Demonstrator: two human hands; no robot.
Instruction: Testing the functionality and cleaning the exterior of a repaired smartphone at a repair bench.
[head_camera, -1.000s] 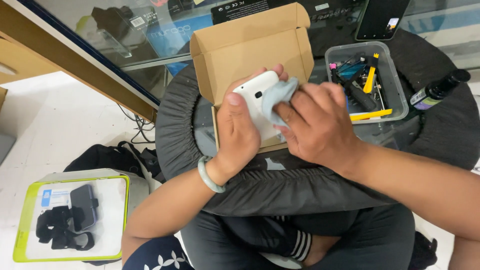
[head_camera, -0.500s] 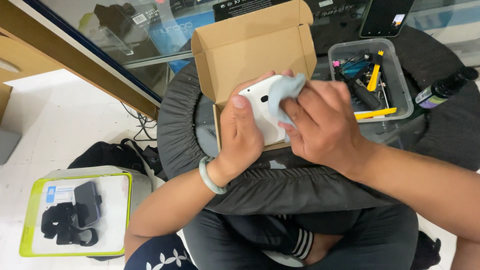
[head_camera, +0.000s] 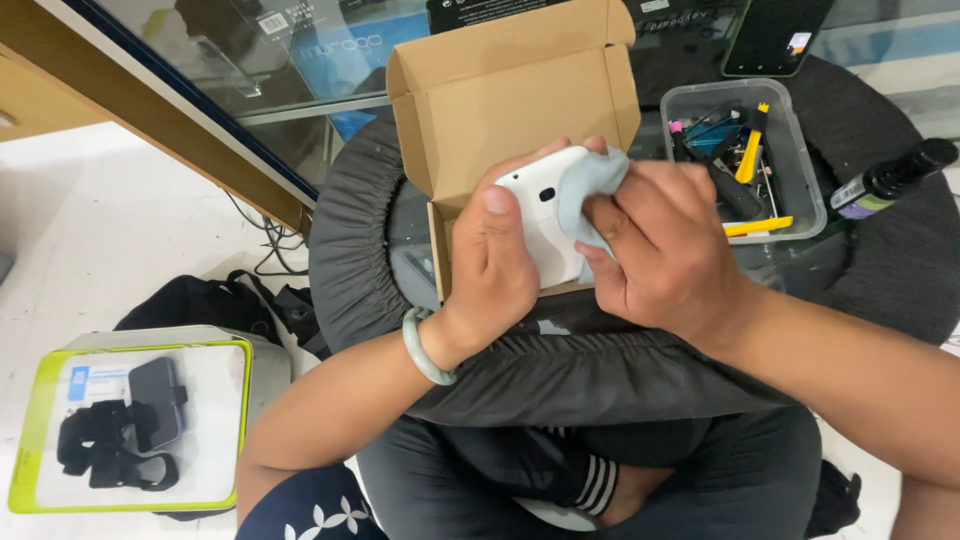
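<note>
Left hand (head_camera: 495, 265) grips white device (head_camera: 545, 215) above the open cardboard box (head_camera: 510, 90) (near table's (head_camera: 880, 270) back edge); right hand (head_camera: 655, 245) pinches pale blue cloth (head_camera: 590, 190) against it. Tool tray (head_camera: 800, 150) at right.

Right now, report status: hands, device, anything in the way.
Left hand grips white device. Right hand presses pale blue cloth on it. Open cardboard box right behind; tool tub beside, apart.

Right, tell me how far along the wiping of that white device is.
Done: the cardboard box stands open and the white device is out of it. In hand: the left hand grips the device while the right hand presses a pale cloth on its top. How clean it is cannot be told.
</note>
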